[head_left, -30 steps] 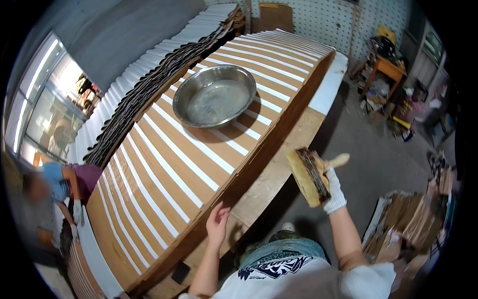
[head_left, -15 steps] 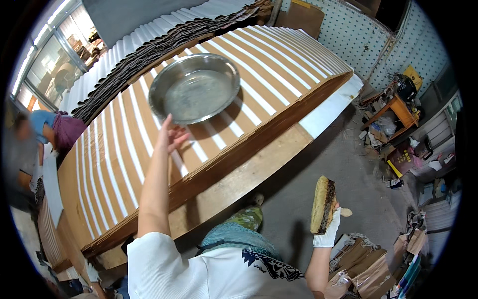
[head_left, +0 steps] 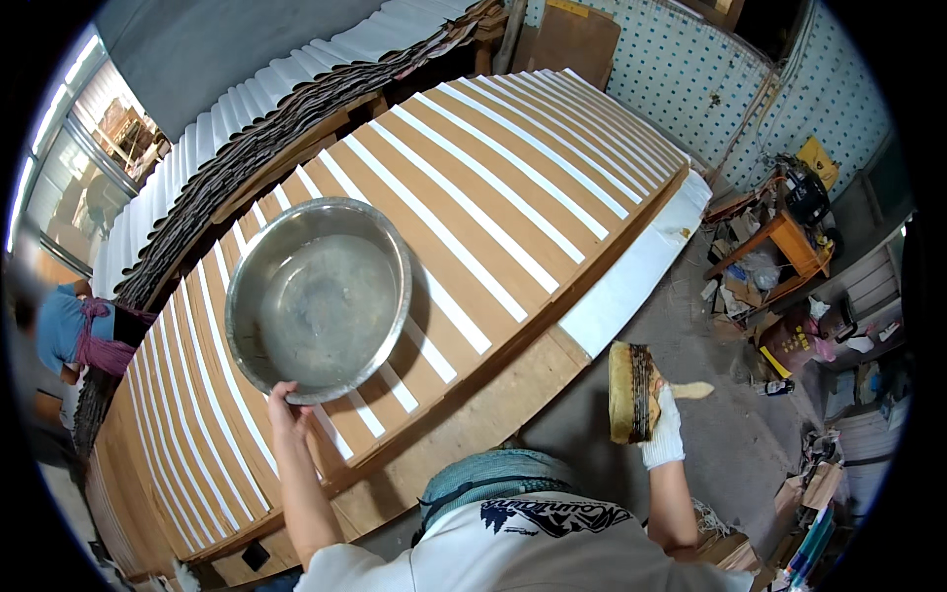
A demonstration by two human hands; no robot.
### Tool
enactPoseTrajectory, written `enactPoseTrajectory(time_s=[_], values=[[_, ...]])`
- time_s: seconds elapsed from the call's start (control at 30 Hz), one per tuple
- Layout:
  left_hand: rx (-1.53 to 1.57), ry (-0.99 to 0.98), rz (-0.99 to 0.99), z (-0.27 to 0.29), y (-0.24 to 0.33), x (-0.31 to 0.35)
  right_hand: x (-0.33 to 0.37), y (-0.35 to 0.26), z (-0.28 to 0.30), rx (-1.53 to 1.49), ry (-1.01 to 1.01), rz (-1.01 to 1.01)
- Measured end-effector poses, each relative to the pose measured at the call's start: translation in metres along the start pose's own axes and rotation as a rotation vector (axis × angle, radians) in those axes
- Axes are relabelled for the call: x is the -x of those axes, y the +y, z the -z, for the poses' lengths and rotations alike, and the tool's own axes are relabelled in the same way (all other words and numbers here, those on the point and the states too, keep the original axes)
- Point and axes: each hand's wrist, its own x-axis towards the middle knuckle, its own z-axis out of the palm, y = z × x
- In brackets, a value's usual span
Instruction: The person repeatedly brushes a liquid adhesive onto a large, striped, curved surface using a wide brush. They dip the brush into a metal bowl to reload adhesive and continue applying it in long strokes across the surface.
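Note:
My bare left hand (head_left: 288, 412) grips the near rim of a wide, round metal basin (head_left: 318, 301), its fingers hooked over the edge. A shallow layer of cloudy liquid seems to lie in the basin. Under it spreads a stack of brown sheets (head_left: 464, 197), fanned out with white strips showing between them. Out to the right, past the table edge, my right hand (head_left: 667, 419) in a white glove is closed around a wide brush (head_left: 633, 393). The brush has a thick pale yellow bristle pad, dark binding and a light wooden handle that sticks out to the right.
Behind the stack lies a long row of overlapping white sheets with dark edges (head_left: 247, 128). A person in a blue top (head_left: 64, 331) is at the far left. On the right are a cluttered wooden stand (head_left: 789, 237) and scattered brown scraps. A wooden board (head_left: 473, 414) edges the table's near side.
My left hand has gone from reaching near the basin to holding its rim. The basin now sits closer to me and further left. The brush has turned in my right hand, showing its handle.

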Motion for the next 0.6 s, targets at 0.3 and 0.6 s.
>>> enactPoseTrajectory(time_s=[0.3, 0.6], values=[[0.252, -0.039, -0.018, -0.141, -0.05, 0.03, -0.133, -0.034, -0.072, 0.218, -0.1, -0.154], [0.206, -0.093, -0.018, -0.32, -0.119, 0.024, -0.259, -0.151, -0.13, 0.303, -0.345, -0.096]])
